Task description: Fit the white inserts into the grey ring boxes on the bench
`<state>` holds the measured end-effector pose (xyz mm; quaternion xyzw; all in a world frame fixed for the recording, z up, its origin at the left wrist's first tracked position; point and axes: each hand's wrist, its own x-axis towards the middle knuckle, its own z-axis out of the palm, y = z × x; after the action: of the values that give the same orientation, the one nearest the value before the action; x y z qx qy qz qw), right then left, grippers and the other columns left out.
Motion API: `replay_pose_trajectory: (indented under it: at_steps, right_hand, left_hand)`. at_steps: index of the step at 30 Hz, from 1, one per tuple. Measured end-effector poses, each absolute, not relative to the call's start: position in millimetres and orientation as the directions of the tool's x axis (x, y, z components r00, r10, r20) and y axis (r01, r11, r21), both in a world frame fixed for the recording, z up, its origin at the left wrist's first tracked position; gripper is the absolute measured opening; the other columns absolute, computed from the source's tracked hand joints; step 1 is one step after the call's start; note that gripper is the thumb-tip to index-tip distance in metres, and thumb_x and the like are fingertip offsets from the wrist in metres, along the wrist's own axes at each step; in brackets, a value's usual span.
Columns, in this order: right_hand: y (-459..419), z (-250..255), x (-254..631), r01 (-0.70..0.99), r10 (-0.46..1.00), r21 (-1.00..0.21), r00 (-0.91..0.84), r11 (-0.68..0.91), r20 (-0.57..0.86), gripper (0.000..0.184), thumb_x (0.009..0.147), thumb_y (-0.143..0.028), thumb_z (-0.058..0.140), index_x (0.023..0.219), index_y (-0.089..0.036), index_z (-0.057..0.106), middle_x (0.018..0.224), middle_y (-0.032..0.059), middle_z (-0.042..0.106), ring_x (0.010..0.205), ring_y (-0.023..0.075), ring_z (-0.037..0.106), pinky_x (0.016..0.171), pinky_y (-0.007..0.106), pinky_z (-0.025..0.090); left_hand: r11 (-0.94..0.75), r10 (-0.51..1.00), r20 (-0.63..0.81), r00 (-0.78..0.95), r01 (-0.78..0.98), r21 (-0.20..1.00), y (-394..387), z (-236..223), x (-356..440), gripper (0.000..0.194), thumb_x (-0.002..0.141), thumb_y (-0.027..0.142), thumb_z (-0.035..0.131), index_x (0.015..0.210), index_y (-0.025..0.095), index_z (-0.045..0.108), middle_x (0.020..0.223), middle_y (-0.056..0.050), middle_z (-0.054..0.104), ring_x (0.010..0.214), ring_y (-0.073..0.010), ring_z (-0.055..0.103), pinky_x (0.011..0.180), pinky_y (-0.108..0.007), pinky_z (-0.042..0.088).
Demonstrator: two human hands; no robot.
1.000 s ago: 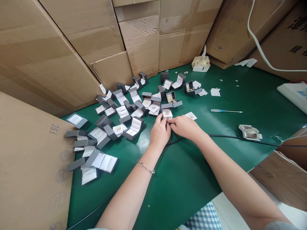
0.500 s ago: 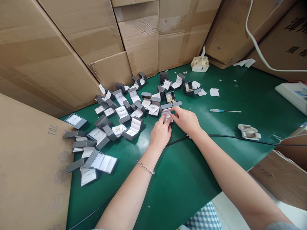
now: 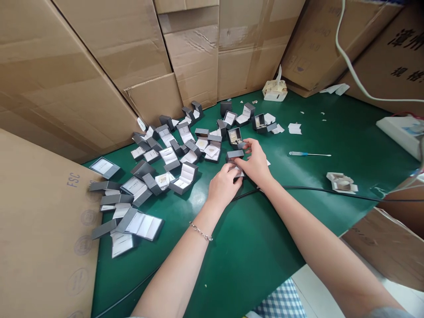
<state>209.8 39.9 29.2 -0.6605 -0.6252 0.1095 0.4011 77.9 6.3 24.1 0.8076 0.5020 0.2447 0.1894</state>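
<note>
A small grey jewelry box [image 3: 235, 154] with a pale insert stands open-lidded between my hands near the middle of the green table. My left hand [image 3: 225, 183] is closed around its lower front, fingertips over the insert. From the right, my right hand [image 3: 257, 164] curls about the same box, thumb at the insert and fingers by the lid's right side. My fingers hide much of the insert. Just behind stands another open box [image 3: 235, 136] with a cream and dark interior; fingertips of my right hand are close to it, and I cannot tell if they touch.
Several open grey boxes [image 3: 168, 157] with white inserts spread to the left. A blue-handled screwdriver [image 3: 309, 154], crumpled packaging [image 3: 342, 183] and a tissue pack [image 3: 275, 89] lie to the right. A black cable [image 3: 311, 188] crosses the table. Cardboard cartons [image 3: 195, 62] wall the back.
A white card with a tan mark no longer shows at the held box's front. The box has shifted slightly right and nearer. My right hand has moved from its front up to its lid.
</note>
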Motion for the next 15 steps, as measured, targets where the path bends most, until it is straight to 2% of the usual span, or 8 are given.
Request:
replay_pose_trajectory:
  at_steps: [2, 4, 6, 10, 15]
  right_hand:
    - [41.0, 29.5, 211.0, 0.648, 0.946, -0.749, 0.139, 0.137, 0.293, 0.047, 0.067, -0.030, 0.059, 0.113, -0.019, 0.052, 0.106, 0.0066, 0.061, 0.087, 0.0184, 0.056, 0.065, 0.027, 0.045]
    - [41.3, 30.0, 211.7, 0.616, 0.969, -0.775, 0.076, 0.141, 0.237, 0.029, 0.070, -0.028, 0.053, 0.098, -0.020, 0.060, 0.096, 0.0036, 0.065, 0.082, 0.0171, 0.058, 0.066, 0.027, 0.045]
    - [41.3, 30.9, 212.2, 0.637, 0.973, -0.760, 0.070, 0.126, 0.221, 0.020, 0.071, -0.024, 0.048, 0.084, -0.020, 0.062, 0.084, 0.0014, 0.067, 0.075, 0.0161, 0.058, 0.067, 0.027, 0.045]
    - [41.3, 35.3, 215.4, 0.699, 0.967, -0.708, 0.098, 0.101, 0.236, 0.020, 0.067, -0.020, 0.047, 0.078, -0.020, 0.063, 0.077, 0.0009, 0.067, 0.068, 0.0159, 0.057, 0.064, 0.027, 0.042]
    - [38.5, 40.6, 219.4, 0.698, 0.985, -0.709, 0.026, 0.102, 0.168, 0.020, 0.069, -0.025, 0.050, 0.083, -0.022, 0.064, 0.077, 0.0000, 0.067, 0.062, 0.0145, 0.055, 0.058, 0.025, 0.041]
  left_hand:
    - [-0.431, 0.898, 0.199, 0.392, 0.700, 0.569, 6.1, 25.1, 77.3, 0.014, 0.081, 0.024, 0.054, 0.090, 0.024, 0.064, 0.113, 0.000, 0.058, 0.086, -0.0146, 0.062, 0.066, -0.023, 0.051]
    - [-0.433, 0.896, 0.192, 0.401, 0.688, 0.583, 6.3, 25.4, 77.0, 0.013, 0.081, 0.024, 0.054, 0.090, 0.024, 0.064, 0.111, 0.000, 0.058, 0.086, -0.0142, 0.062, 0.066, -0.022, 0.051]
    - [-0.435, 0.894, 0.188, 0.407, 0.683, 0.587, 6.6, 24.7, 76.9, 0.013, 0.081, 0.024, 0.055, 0.089, 0.024, 0.065, 0.109, -0.001, 0.058, 0.087, -0.0143, 0.062, 0.068, -0.023, 0.051]
    - [-0.448, 0.888, 0.199, 0.414, 0.684, 0.576, 7.1, 21.8, 77.6, 0.011, 0.081, 0.025, 0.057, 0.087, 0.024, 0.065, 0.109, -0.001, 0.058, 0.088, -0.0149, 0.062, 0.072, -0.024, 0.051]
    - [-0.443, 0.891, 0.198, 0.407, 0.690, 0.573, 6.4, 20.8, 78.1, 0.010, 0.081, 0.026, 0.057, 0.088, 0.024, 0.065, 0.112, -0.001, 0.058, 0.088, -0.0155, 0.062, 0.072, -0.024, 0.051]
